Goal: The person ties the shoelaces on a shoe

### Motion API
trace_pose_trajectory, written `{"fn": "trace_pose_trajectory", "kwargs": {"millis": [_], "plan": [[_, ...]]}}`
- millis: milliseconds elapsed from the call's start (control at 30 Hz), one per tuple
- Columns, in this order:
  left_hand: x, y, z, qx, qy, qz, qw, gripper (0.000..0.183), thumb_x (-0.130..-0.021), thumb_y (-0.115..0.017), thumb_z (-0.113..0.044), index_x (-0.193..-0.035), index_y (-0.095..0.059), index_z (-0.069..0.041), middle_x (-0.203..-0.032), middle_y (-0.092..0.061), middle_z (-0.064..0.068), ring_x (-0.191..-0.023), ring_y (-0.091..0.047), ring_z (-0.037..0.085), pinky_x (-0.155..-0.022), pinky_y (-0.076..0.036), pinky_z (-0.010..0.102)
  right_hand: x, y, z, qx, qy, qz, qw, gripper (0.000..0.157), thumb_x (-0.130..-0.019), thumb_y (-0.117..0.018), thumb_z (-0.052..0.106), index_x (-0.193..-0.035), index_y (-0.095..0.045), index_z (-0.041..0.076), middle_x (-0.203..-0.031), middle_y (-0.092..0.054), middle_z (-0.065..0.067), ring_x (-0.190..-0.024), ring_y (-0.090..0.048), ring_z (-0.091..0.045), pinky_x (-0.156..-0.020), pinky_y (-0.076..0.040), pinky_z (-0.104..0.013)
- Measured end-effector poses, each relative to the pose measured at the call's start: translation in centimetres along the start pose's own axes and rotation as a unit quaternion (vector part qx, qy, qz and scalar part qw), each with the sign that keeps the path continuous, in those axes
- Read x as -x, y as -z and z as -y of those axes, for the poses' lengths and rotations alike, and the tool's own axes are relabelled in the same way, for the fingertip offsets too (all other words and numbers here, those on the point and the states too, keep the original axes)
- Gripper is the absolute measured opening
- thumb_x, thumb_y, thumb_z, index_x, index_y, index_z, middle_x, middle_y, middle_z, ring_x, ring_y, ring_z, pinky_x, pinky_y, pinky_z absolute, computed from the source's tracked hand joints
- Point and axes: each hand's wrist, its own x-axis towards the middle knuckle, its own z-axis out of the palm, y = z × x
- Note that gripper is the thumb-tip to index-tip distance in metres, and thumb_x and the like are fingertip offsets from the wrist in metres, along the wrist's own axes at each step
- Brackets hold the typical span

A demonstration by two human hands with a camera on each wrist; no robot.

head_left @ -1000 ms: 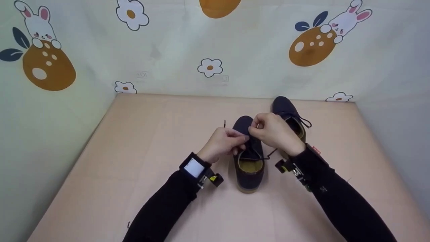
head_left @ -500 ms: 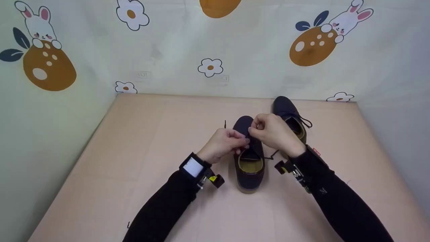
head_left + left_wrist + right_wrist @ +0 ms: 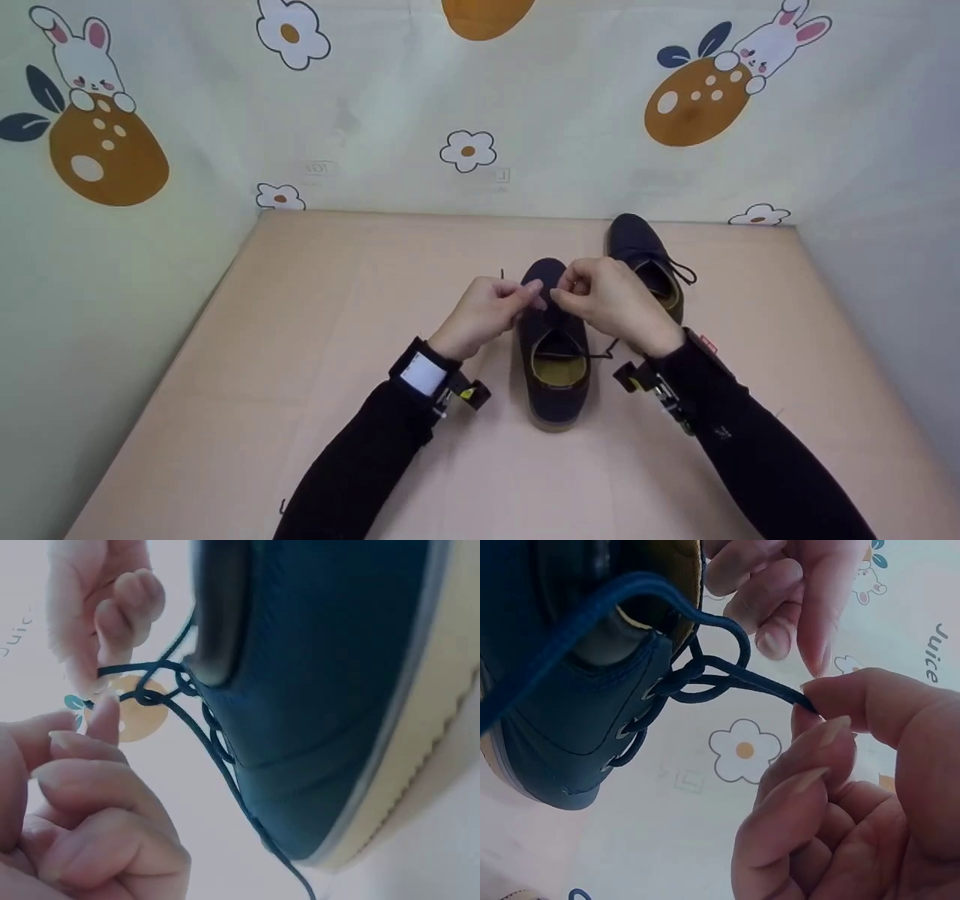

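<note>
A dark navy lace-up shoe (image 3: 556,405) stands on the table, toe pointing away, between both hands. Thumb and forefinger of my right hand (image 3: 611,300) pinch the end of a shoelace loop (image 3: 769,685) pulled out from the shoe's front. My left hand (image 3: 484,311) has its fingertips close beside that pinch, over the toe. In the right wrist view no lace clearly runs to the left fingertips (image 3: 817,664); whether they grip any is hidden. One loose lace strand (image 3: 281,855) trails along the shoe's side. Another blue strand (image 3: 562,630) crosses near the right camera.
A second dark shoe (image 3: 631,234), its lace tied in a bow, stands at the back right, partly behind my right hand. The pinkish tabletop (image 3: 337,315) ends at a patterned cloth wall (image 3: 375,150). A small dark lace-like piece (image 3: 283,506) shows beside my left sleeve.
My left hand has moved forward toward the toe, away from the laces nearer the opening. The right hand stays almost where it was. Both shoes have not moved.
</note>
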Motion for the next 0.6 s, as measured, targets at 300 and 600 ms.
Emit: {"fn": "trace_pose_trajectory", "kwargs": {"millis": [300, 600], "plan": [[0.4, -0.4, -0.5, 0.048, 0.048, 0.01, 0.9977, 0.033, -0.095, -0.067, -0.036, -0.086, -0.076, -0.005, -0.052, -0.038, -0.006, -0.042, -0.028, 0.006, -0.04, -0.02, 0.02, 0.7, -0.6, 0.2, 0.021, 0.047, -0.019, 0.998, 0.011, -0.085, -0.08, 0.02, -0.078, -0.074, 0.015, -0.063, -0.058, 0.008, -0.055, -0.05, -0.009, -0.055, -0.039, -0.028], [0.4, -0.4, -0.7, 0.052, 0.04, 0.01, 0.9978, 0.018, -0.093, -0.07, -0.017, -0.096, -0.077, -0.001, -0.057, -0.048, -0.007, -0.043, -0.034, 0.004, -0.042, -0.026, 0.018, 2.4, 0.3, -1.3, 0.01, 0.032, -0.033, 0.999, 0.006, -0.087, -0.079, 0.021, -0.086, -0.078, 0.015, -0.064, -0.058, 0.009, -0.056, -0.05, -0.009, -0.052, -0.039, -0.025]]}}
